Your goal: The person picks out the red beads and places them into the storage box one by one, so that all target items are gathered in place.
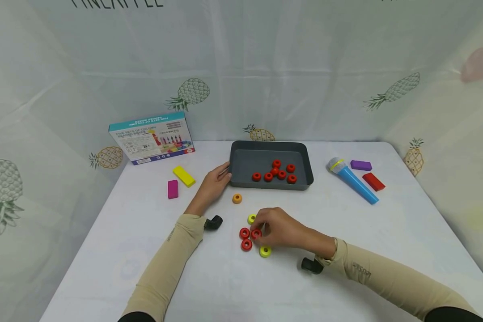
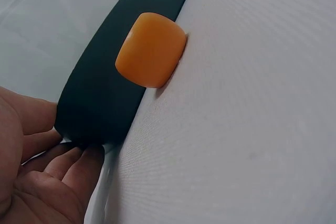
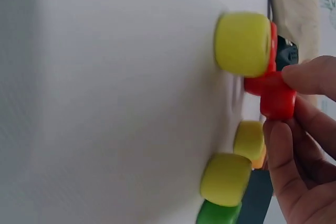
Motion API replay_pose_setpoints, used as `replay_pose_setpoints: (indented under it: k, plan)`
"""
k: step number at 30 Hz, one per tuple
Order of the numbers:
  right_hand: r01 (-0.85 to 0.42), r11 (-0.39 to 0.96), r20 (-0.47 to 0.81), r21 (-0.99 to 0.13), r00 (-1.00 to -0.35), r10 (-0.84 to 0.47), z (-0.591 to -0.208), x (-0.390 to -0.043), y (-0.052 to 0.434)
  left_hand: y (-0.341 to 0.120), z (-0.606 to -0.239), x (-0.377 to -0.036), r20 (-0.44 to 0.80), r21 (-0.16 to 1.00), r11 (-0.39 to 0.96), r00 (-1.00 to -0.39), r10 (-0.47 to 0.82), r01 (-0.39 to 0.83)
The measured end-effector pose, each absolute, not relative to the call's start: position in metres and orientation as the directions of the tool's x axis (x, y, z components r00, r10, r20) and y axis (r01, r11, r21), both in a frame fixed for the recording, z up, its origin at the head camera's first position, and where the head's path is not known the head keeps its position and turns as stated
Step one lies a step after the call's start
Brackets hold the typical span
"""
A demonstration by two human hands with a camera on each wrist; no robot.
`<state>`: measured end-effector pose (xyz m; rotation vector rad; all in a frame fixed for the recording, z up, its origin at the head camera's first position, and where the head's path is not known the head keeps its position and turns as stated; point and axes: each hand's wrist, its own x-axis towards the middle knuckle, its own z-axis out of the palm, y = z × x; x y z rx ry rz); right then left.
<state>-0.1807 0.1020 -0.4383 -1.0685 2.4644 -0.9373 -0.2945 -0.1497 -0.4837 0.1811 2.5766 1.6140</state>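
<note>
On the table (image 1: pixel 145 250), a dark tray (image 1: pixel 241 167) holds seven red rings, with an orange ring (image 1: pixel 237 198) just before it. The left hand (image 1: pixel 213 187) rests straight-fingered against the tray's corner. The right hand (image 1: pixel 279 228) pinches a red ring (image 1: pixel 256 233) among loose red and yellow rings.

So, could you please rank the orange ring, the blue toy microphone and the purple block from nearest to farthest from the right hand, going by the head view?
From the right hand:
1. Orange ring, up and to its left, in front of the tray.
2. Blue toy microphone, to its upper right, right of the tray.
3. Purple block, just beyond the microphone's head, farthest back.
</note>
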Motion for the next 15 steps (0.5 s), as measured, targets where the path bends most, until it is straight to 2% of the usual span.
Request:
replay_pose_setpoints:
  k: [8, 15]
  plan:
    - [-0.552, 0.478, 0.043, -0.683, -0.684, -0.728, -0.432, -0.192, 0.107, -0.15, -0.484, -0.293, -0.002, 0.898, 0.434, -0.988, 0.153, 0.065]
    - [-0.599, 0.47, 0.14, -0.648, -0.701, -0.7, -0.421, -0.214, 0.112, -0.149, -0.484, -0.293, -0.012, 0.897, 0.438, -0.989, 0.147, 0.054]
